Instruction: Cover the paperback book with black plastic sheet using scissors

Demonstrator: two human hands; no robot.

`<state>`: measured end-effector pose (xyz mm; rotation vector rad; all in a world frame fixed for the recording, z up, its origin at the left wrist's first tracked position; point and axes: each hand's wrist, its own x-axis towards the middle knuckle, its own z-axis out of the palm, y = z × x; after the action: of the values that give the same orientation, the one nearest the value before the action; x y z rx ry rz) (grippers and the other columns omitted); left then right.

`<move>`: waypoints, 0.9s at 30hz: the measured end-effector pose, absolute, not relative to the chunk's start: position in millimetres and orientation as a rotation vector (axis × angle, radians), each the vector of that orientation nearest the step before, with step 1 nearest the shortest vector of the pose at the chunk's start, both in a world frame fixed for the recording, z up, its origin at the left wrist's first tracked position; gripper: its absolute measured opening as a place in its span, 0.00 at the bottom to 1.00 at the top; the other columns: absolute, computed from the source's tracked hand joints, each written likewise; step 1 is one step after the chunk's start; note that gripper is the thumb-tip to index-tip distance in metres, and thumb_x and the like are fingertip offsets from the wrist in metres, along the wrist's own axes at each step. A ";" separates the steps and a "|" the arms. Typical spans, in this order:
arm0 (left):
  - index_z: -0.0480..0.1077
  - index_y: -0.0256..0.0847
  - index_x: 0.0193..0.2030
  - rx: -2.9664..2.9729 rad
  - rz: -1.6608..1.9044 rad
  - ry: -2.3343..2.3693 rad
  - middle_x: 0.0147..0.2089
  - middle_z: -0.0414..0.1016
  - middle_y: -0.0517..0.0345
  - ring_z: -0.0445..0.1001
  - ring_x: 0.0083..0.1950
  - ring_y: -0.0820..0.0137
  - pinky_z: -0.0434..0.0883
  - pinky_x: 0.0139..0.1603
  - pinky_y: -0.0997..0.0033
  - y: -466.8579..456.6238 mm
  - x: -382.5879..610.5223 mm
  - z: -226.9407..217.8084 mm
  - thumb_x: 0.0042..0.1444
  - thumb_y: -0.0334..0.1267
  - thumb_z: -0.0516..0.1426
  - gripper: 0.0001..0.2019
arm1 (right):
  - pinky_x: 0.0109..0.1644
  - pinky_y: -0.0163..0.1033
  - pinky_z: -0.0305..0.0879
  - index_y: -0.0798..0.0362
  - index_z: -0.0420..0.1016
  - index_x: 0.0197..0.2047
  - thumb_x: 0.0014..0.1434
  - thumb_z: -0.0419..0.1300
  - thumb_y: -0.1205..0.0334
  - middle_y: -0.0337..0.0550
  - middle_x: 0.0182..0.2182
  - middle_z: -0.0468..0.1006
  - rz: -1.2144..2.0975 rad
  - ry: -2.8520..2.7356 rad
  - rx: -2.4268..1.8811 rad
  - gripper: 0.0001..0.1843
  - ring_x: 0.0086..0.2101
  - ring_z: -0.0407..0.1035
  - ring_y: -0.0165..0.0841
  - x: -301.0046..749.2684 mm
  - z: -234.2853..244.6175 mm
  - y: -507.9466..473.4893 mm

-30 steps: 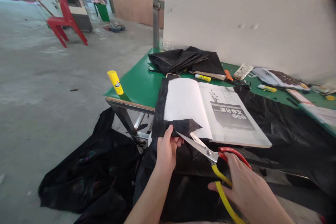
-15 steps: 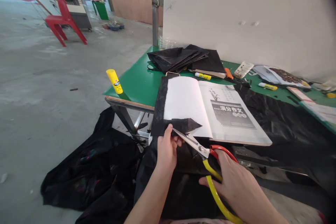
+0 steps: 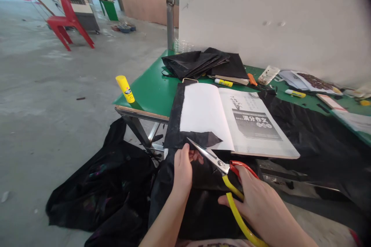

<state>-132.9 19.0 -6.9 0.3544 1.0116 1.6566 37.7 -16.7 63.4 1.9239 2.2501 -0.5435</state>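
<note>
An open book (image 3: 232,123) lies on the green table (image 3: 150,90), its left page edged with black fabric (image 3: 176,123). A folded black flap (image 3: 199,139) covers the page's lower corner. My left hand (image 3: 183,168) pinches that flap at its near edge. My right hand (image 3: 261,206) grips scissors (image 3: 223,170) with one red and one yellow handle. Their blades point left and lie against the flap just beside my left fingers.
A yellow glue stick (image 3: 125,89) stands on the table's left corner. Folded black cloth (image 3: 199,63) lies at the back, with small glue sticks (image 3: 223,82) and papers (image 3: 307,81) to the right. Black sheeting (image 3: 98,189) spills onto the floor. A white board (image 3: 261,19) backs the table.
The scissors and my right hand have moved left, and the blades have closed in on the black flap. My left hand keeps its hold on the flap.
</note>
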 end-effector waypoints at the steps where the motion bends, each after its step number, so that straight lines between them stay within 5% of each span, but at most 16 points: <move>1: 0.62 0.39 0.18 0.360 1.665 1.032 0.16 0.63 0.62 0.66 0.19 0.73 0.65 0.25 0.72 18.7 -132.6 -7.0 0.57 0.45 0.52 0.19 | 0.41 0.46 0.65 0.53 0.59 0.54 0.50 0.56 0.38 0.49 0.47 0.72 -0.540 2.248 1.927 0.36 0.43 0.69 0.45 37.8 63.6 -17.5; 7: 0.58 0.41 0.17 0.361 1.677 0.998 0.15 0.57 0.66 0.62 0.18 0.74 0.62 0.21 0.73 19.2 -131.5 0.2 0.58 0.45 0.51 0.20 | 0.39 0.45 0.66 0.53 0.58 0.55 0.50 0.57 0.42 0.50 0.50 0.70 -0.387 2.291 1.930 0.35 0.45 0.68 0.45 36.8 62.2 -19.3; 27: 0.59 0.40 0.21 0.238 1.699 0.883 0.15 0.59 0.67 0.63 0.16 0.75 0.62 0.24 0.73 17.2 -125.7 1.1 0.58 0.43 0.52 0.17 | 0.37 0.44 0.68 0.58 0.60 0.53 0.48 0.58 0.41 0.55 0.50 0.69 -0.152 2.446 1.901 0.36 0.46 0.68 0.46 39.7 55.9 -16.0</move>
<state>-125.7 17.2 1.1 0.2377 0.8833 1.6989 39.7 -16.0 55.9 1.9013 2.4457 -0.1519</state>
